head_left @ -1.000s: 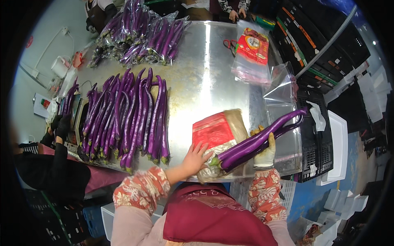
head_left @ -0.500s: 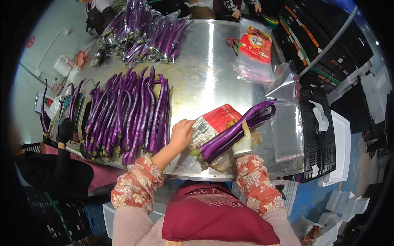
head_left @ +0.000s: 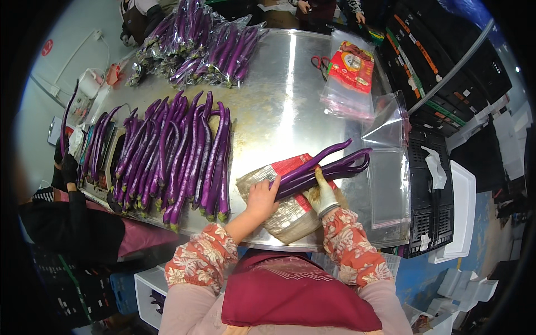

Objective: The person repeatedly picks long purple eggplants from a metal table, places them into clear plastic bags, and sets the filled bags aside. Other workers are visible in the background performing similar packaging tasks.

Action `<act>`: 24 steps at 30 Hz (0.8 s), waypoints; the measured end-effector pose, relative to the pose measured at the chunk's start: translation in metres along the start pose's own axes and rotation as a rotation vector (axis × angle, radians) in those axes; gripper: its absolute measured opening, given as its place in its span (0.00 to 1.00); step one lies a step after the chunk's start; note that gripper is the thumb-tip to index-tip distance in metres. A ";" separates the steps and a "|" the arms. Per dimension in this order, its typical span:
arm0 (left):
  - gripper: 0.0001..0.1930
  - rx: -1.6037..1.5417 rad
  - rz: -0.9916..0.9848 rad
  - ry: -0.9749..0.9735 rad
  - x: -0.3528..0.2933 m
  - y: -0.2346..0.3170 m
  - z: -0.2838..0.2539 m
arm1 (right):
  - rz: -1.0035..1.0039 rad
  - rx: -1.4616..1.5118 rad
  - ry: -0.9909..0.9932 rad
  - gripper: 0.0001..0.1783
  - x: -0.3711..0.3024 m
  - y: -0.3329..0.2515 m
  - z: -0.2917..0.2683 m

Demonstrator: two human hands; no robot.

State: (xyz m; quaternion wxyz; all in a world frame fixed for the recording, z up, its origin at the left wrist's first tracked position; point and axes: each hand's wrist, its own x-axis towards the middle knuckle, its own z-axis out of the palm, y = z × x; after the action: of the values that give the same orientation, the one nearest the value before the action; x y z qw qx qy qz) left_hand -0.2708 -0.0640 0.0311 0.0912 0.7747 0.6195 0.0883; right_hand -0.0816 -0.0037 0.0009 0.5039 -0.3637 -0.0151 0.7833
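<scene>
Long purple eggplants [head_left: 341, 166] lie slantwise in my two hands, their thin ends fanned apart toward the right. My right hand [head_left: 322, 194], in a soiled whitish glove, is closed around their middle from the near side. Bare, my left hand [head_left: 262, 199] curls over the lower left ends and hides them. Under both hands a crumpled red and tan sheet or flattened bag [head_left: 287, 224] rests on the metal table [head_left: 268, 120]. Left of my left hand, a wide row of loose eggplants [head_left: 192, 153] lies side by side.
Bagged eggplants [head_left: 231, 53] are piled at the far left. Printed clear bags [head_left: 350, 72] sit far right beside red-handled scissors [head_left: 320, 63]; a clear bag [head_left: 389, 184] lies flat nearer. Black crates [head_left: 432, 192] stand at the right edge. A black-gloved co-worker's hand [head_left: 69, 167] is at left.
My left hand has moved from the sheet onto the eggplants' lower ends. One eggplant's tip now spreads away from the others. The sheet has shifted left and turned under my hands.
</scene>
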 end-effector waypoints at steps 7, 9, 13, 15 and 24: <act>0.41 -0.010 0.052 0.094 -0.003 -0.005 0.006 | -0.409 -1.684 -0.319 0.33 -0.090 0.008 -0.032; 0.41 -0.039 0.050 0.087 -0.005 -0.007 0.007 | -0.561 -2.341 -0.655 0.38 -0.109 0.012 -0.021; 0.41 -0.030 0.049 0.079 -0.009 -0.007 0.008 | -0.718 -2.595 -0.701 0.30 -0.098 0.017 -0.026; 0.41 -0.022 0.064 0.095 -0.009 -0.008 0.009 | -0.555 -2.535 -0.785 0.22 -0.083 0.009 -0.033; 0.21 -0.527 0.079 0.177 -0.008 -0.031 0.020 | -1.026 -2.046 -0.796 0.10 -0.006 -0.014 0.069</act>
State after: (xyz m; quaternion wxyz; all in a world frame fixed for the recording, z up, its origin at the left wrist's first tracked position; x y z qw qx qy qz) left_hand -0.2965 -0.0656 0.0041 0.2312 0.7372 0.5499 0.3172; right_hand -0.1099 0.0216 0.0602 0.1956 -0.2792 -0.9235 0.1757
